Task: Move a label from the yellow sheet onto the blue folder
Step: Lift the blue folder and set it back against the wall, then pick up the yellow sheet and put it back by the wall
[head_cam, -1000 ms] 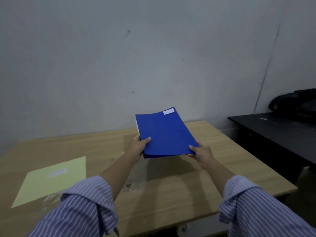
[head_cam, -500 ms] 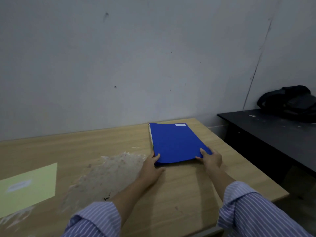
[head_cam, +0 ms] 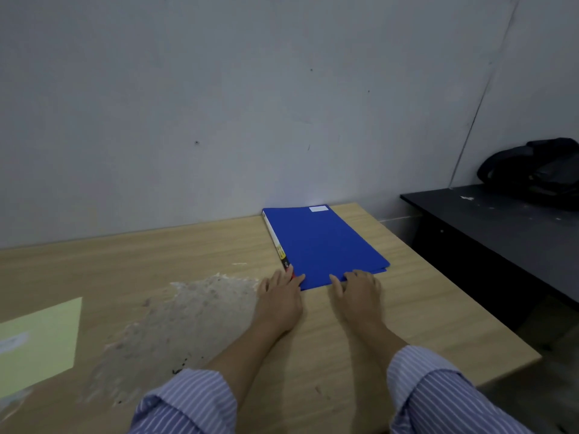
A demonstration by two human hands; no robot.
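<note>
Nearest, at the left edge, the yellow sheet lies flat with a pale label on it (thin and floppy, best lifted by a corner, I judge). Farther, the left hand and right hand rest spread, gripping nothing, fingertips on the near edge of the stiff blue folder, which lies flat by the wall.

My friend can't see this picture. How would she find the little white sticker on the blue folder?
Start at the wooden table by the grey wall and find the blue folder lying flat, just past the two hands. Look at its far corner on the right, nearest the wall: the white sticker sits there. It is the only pale patch on the plain blue cover.
</note>
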